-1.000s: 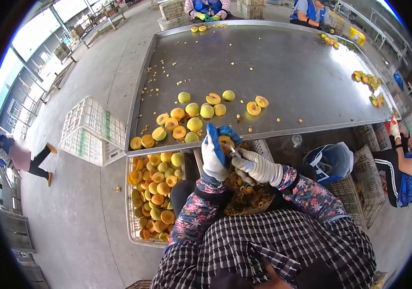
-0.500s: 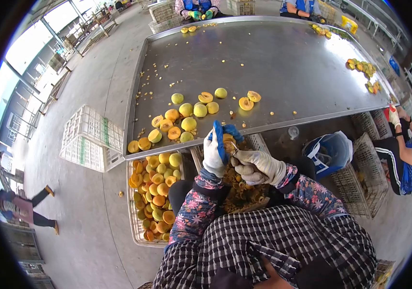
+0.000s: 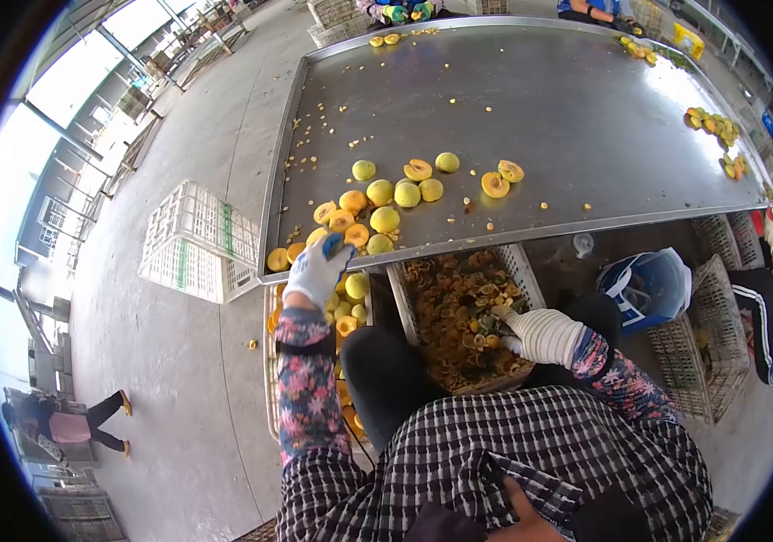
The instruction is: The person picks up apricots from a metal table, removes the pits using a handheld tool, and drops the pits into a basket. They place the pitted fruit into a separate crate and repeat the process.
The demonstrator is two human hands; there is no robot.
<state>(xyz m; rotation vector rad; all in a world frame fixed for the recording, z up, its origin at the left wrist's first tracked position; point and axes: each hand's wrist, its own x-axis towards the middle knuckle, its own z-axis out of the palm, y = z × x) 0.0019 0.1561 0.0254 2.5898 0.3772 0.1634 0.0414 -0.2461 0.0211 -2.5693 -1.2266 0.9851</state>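
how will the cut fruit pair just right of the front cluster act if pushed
The cut fruit pair may rock on its rounded skins. The exposed orange flesh could bruise easily. The smooth-looking metal table probably lets it slide.

Smooth, round yellow-green fruits (image 3: pixel 386 219) and cut fruit halves with exposed orange flesh (image 3: pixel 418 170) lie loosely clustered on the near-left part of the grey sheet-metal table (image 3: pixel 585 135), nearest the white-gloved left hand (image 3: pixel 317 271). Below the table's near-left corner, a pale plastic crate (image 3: pixel 272 388) holds more such fruit. Below its near edge, another pale crate (image 3: pixel 528 271), under the striped-gloved right hand (image 3: pixel 544 336), holds heaped brownish-orange scraps (image 3: pixel 445 294).
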